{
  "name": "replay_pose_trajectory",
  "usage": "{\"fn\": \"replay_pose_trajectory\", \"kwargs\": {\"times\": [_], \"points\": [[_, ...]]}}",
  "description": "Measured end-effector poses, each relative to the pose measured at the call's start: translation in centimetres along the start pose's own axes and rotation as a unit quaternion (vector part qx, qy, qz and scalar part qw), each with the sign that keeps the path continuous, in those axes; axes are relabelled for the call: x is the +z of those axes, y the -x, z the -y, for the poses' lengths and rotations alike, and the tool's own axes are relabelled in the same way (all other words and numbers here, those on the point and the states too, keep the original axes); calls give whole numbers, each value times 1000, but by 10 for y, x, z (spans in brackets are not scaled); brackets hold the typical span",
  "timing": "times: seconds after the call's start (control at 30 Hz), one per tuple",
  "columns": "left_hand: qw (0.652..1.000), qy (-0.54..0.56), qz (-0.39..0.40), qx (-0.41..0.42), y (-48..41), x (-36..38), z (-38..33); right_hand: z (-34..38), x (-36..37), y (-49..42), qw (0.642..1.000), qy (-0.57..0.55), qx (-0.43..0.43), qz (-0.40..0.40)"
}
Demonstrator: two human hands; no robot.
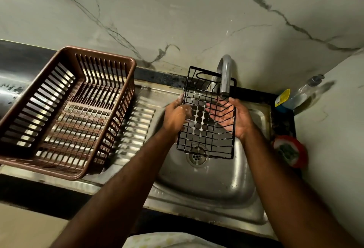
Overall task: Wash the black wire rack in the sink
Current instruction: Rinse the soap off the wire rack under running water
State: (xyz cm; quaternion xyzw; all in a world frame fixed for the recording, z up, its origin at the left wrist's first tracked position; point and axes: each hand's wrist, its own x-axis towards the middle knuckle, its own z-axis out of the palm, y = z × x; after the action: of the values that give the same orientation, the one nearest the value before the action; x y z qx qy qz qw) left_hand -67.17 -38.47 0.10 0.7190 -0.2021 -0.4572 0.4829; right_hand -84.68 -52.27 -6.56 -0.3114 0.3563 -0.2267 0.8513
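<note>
Suds (pixel 194 129) might let the rack (pixel 204 139) slip into the sink (pixel 216 184): left hand (pixel 177 115) grips one edge, right hand (pixel 236 118) lies flat behind.

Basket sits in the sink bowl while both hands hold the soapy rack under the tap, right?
No: the head view shows the basket on the draining board beside the bowl. Left hand and right hand do hold the soapy rack under the tap.
</note>
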Motion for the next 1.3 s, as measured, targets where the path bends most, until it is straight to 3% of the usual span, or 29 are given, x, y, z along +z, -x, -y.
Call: {"fn": "replay_pose_trajectory", "kwargs": {"times": [0.17,0.43,0.67,0.83,1.03,1.3], "points": [[998,44,8,-36,-2,-1,4,5,1,2,998,57,6,3],[992,86,17,-88,4,6,5,7,5,-6,999,5,-20,-28],[994,105,-3,-32,-1,4,-2,3,8,-14,996,-49,-8,-68],[994,103,-17,-10,-3,-4,2,4,12,-22,990,74,29,-116],[995,91,-43,6,-2,-1,-2,7,22,-21,980,129,36,-147],[994,23,-103,33,1,10,-8,2,24,-17,983,93,22,-156]]}}
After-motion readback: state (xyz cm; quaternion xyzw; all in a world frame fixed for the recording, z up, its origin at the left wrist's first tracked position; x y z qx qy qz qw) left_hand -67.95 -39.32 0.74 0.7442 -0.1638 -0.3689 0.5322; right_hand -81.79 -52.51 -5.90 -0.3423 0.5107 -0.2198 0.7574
